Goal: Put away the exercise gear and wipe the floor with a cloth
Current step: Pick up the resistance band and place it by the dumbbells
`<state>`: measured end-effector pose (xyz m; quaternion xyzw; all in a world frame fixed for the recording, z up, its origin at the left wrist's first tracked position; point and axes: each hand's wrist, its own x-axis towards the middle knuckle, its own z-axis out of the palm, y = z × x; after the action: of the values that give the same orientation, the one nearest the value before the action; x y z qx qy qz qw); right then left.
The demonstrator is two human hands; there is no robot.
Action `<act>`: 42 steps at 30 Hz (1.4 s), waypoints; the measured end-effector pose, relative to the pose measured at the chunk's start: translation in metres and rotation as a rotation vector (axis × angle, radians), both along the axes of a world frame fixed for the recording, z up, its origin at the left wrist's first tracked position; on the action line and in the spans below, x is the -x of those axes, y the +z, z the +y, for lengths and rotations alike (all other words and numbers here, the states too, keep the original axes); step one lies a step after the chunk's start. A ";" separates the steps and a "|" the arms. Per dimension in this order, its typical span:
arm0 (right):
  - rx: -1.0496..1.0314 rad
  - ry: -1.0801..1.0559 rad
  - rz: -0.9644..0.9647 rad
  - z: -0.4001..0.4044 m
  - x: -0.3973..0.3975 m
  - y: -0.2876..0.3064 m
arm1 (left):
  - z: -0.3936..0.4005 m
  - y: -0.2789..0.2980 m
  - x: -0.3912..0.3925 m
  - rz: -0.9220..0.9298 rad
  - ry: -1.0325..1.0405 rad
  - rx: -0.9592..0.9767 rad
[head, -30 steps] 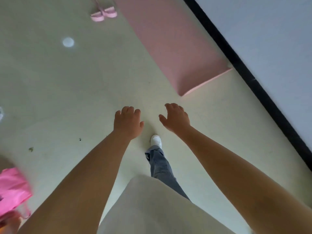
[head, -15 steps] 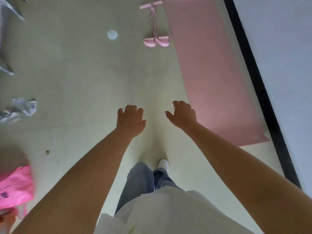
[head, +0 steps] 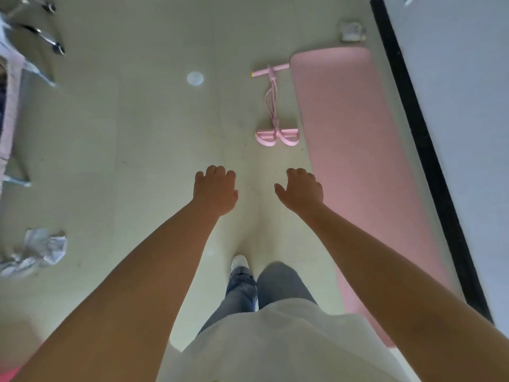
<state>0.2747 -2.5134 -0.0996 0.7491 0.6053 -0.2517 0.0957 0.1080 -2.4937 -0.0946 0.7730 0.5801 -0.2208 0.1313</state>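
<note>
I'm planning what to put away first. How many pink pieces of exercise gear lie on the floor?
2: the pink mat unrolled along the wall at right, and the pink pedal puller beside its left edge. More may lie out of view.

Ahead of my left grip (head: 215,190) and right grip (head: 300,190), both held out with nothing in them, I see bare floor (head: 154,150) up to the pink pedal puller (head: 274,111). The puller lies just beside the left edge of the pink mat (head: 355,161), which runs along the black skirting (head: 424,150) and wall. To my left, a crumpled cloth (head: 38,250) sits well apart; metal chair legs (head: 41,37) crowd the far left corner.
</note>
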 end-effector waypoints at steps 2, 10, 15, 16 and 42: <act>-0.009 -0.004 0.013 0.050 0.000 -0.003 | 0.050 0.000 -0.004 0.002 -0.040 -0.009; -0.024 -0.119 0.057 0.257 -0.040 -0.030 | 0.292 -0.013 -0.039 0.041 -0.169 -0.009; 0.030 -0.336 0.150 0.385 -0.068 -0.033 | 0.439 -0.009 -0.066 0.059 -0.228 0.009; 0.042 -0.363 0.150 0.408 -0.071 -0.033 | 0.464 -0.007 -0.070 0.054 -0.244 0.013; 0.316 -1.488 0.411 0.664 -0.057 -0.178 | 0.846 -0.141 -0.250 0.296 -1.301 0.199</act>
<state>0.3317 -1.8490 -0.2778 0.8734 -0.0927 -0.4662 -0.1062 0.3584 -1.6475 -0.2360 0.9107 -0.0150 -0.4110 -0.0387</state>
